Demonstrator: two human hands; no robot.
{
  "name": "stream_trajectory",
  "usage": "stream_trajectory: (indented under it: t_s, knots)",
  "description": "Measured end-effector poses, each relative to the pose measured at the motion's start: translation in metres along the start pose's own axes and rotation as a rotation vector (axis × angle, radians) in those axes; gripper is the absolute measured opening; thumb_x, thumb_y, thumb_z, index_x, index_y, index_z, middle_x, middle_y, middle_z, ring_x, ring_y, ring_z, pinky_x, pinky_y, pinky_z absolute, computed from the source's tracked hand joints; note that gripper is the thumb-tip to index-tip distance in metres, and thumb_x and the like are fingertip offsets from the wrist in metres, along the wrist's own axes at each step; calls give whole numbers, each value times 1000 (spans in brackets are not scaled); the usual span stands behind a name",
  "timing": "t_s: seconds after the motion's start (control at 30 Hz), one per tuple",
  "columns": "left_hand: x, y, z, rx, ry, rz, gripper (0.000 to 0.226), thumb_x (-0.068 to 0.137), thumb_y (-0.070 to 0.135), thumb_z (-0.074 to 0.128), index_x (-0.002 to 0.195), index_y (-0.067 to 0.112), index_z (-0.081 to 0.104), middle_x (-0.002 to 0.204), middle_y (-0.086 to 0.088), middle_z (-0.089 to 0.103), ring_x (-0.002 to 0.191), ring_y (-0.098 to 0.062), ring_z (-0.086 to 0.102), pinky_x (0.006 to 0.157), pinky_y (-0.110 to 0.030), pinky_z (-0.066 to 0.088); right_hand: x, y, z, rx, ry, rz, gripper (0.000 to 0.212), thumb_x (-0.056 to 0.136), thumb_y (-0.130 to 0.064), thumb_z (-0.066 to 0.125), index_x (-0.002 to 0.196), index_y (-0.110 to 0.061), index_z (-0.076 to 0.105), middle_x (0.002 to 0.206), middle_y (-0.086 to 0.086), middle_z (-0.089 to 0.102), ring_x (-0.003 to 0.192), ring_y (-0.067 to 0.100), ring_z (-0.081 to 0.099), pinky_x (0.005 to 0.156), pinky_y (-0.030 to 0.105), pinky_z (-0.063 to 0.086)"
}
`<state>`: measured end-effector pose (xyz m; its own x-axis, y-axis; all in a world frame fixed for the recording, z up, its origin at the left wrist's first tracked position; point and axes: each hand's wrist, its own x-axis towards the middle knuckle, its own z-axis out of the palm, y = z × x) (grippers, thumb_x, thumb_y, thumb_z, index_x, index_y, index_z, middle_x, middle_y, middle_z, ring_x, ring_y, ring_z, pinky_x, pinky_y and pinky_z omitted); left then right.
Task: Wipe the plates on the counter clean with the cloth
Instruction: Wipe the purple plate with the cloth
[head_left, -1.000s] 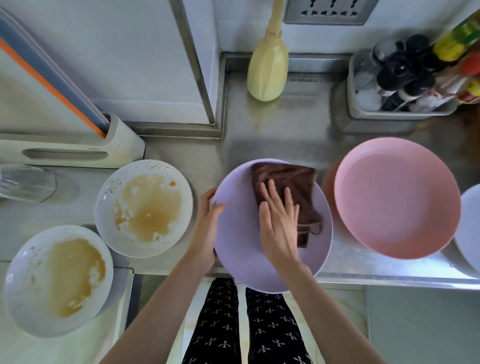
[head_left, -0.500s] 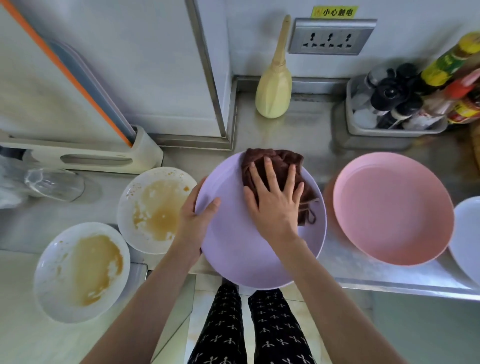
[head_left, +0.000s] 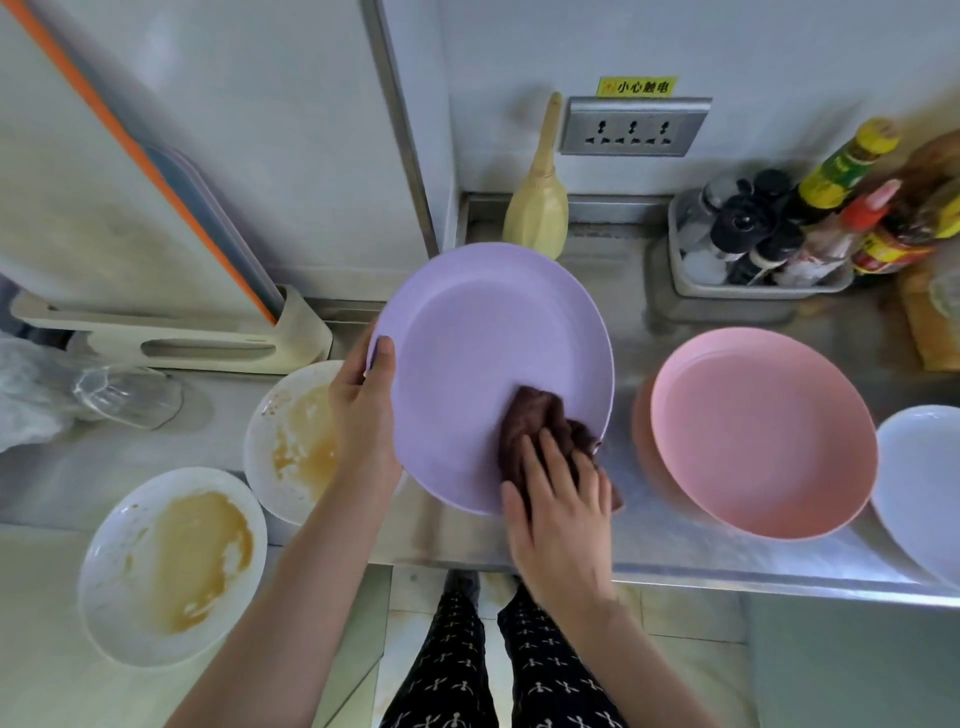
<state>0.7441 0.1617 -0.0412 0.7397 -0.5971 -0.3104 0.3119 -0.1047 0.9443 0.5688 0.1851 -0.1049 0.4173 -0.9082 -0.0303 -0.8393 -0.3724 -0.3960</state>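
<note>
A lilac plate (head_left: 483, 338) is tilted up above the steel counter (head_left: 675, 551). My left hand (head_left: 363, 415) grips its left rim, thumb on the inner face. My right hand (head_left: 561, 514) presses a brown cloth (head_left: 535, 421) against the plate's lower right edge, fingers laid over the cloth. Two white plates smeared with brown sauce lie to the left, one (head_left: 291, 441) partly behind my left hand, the other (head_left: 171, 566) nearer the front. A pink plate (head_left: 763, 431) sits to the right, on another pink one, and a white plate (head_left: 919, 483) at the right edge.
A cutting-board rack (head_left: 171, 343) and a clear glass (head_left: 124, 395) stand at the left. At the back are a yellow brush (head_left: 535, 208), a wall socket (head_left: 634, 127) and a tray of condiment bottles (head_left: 769, 244). The counter's front edge runs just below my right hand.
The lilac plate has been lifted and tilted up toward the wall. My right hand slid the cloth from the plate's upper middle down to its lower right rim.
</note>
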Motion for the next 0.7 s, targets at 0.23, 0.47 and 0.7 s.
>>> stream_trajectory:
  t_s: [0.23, 0.47, 0.7]
  knots:
    - [-8, -9, 15, 82, 18, 42, 17, 94, 27, 49, 92, 34, 63, 91, 16, 68, 81, 5, 64, 83, -22, 53, 2, -57, -17, 375, 11, -175, 52, 94, -54, 34, 134, -25, 49, 132, -7, 56, 111, 18, 50, 97, 34, 39]
    - [6, 4, -2, -11, 15, -36, 18, 95, 27, 49, 94, 24, 66, 78, 13, 68, 67, -2, 64, 63, -18, 53, 3, 8, -6, 95, -34, -379, 51, 95, -55, 31, 118, -23, 63, 123, -6, 63, 106, 26, 56, 96, 42, 37]
    - [1, 2, -1, 12, 49, -6, 31, 95, 30, 48, 121, 18, 60, 111, 1, 66, 98, -14, 62, 89, -35, 50, 9, -3, -24, 757, 148, 412, 56, 92, -53, 39, 143, -30, 35, 156, -8, 14, 142, 11, 10, 114, 29, 10]
